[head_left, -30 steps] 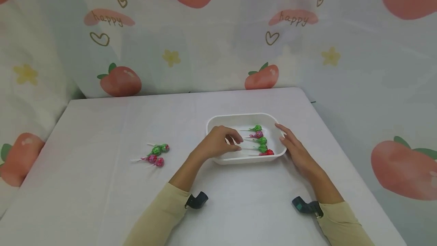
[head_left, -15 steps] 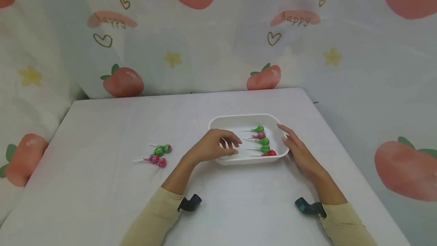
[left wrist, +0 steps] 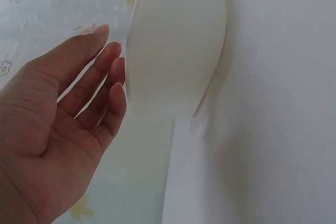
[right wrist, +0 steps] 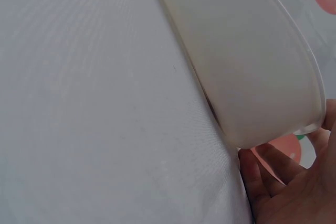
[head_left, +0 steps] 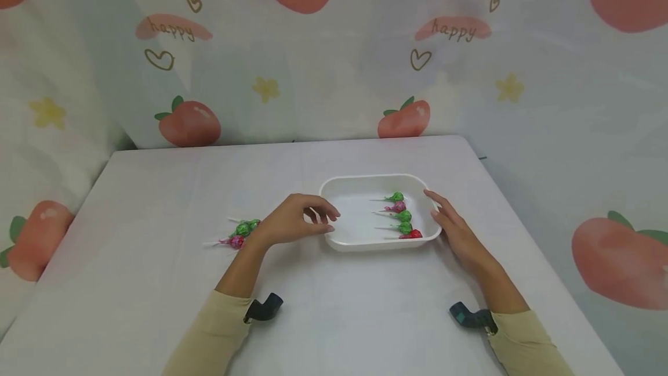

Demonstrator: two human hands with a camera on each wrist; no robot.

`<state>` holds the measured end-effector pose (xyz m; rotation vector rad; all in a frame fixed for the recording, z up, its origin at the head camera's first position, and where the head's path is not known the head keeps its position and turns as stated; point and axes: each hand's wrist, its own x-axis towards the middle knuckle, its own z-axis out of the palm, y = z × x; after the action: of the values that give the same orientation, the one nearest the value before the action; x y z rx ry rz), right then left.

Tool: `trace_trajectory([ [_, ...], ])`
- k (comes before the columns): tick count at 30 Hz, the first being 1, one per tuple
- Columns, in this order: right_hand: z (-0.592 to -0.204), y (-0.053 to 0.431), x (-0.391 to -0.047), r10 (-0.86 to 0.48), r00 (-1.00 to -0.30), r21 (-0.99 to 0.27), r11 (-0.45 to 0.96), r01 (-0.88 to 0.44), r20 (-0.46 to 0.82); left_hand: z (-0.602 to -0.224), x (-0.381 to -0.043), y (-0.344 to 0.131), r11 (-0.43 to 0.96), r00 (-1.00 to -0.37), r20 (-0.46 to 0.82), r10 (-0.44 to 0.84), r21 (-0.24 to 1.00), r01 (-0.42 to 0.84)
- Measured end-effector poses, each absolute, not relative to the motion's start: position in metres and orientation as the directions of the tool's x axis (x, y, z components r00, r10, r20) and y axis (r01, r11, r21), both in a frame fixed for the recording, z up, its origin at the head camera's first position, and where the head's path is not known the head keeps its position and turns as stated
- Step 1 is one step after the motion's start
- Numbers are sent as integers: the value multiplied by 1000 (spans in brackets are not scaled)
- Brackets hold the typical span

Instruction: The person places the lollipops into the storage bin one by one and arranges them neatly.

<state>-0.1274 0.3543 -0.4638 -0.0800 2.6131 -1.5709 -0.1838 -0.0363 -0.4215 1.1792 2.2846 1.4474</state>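
In the head view, a white plastic tray [head_left: 360, 242] holds several wrapped lollipops [head_left: 403, 215] in a column on its right side, sticks pointing left. My left hand [head_left: 292, 219] hovers at the tray's left end, fingers loosely bent and nothing between them; the left wrist view shows its bare palm [left wrist: 63, 124] beside the tray wall [left wrist: 173, 51]. At the opposite end, my right hand [head_left: 459, 234] rests against the tray with extended fingers, touching its rim and lower side in the right wrist view. Loose green and pink lollipops [head_left: 236, 241] lie left, partly hidden behind the left hand.
A white-covered table [head_left: 156, 295] carries everything, its far edge close to a printed fabric backdrop [head_left: 323, 74]. Dark wrist cameras [head_left: 265, 307] sit on both forearms above the table surface.
My left hand has withdrawn leftward from inside the tray to its left rim, now covering part of the loose lollipops. The lollipops in the tray stay lined up; my right hand keeps its place.
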Motion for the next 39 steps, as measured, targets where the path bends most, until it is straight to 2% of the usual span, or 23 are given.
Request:
trace_trajectory([
  [5,-463,356,-125,-87,-995,-885,465,4,-51,-422,-185,-53,260,-710,242,661,814,519],
  [10,-464,354,-126,-94,-994,-885,465,6,-56,-430,-187,-81,374,-772,194,605,787,491],
  [16,-466,352,-127,-86,-995,-884,467,8,-55,-438,-180,-118,566,-902,49,428,764,310],
  [19,-466,353,-127,-86,-995,-883,470,4,-51,-440,-178,-133,612,-937,14,349,754,239],
  [39,-464,354,-124,-78,-996,-883,470,10,-53,-454,-182,-175,637,-943,-11,331,740,215],
])
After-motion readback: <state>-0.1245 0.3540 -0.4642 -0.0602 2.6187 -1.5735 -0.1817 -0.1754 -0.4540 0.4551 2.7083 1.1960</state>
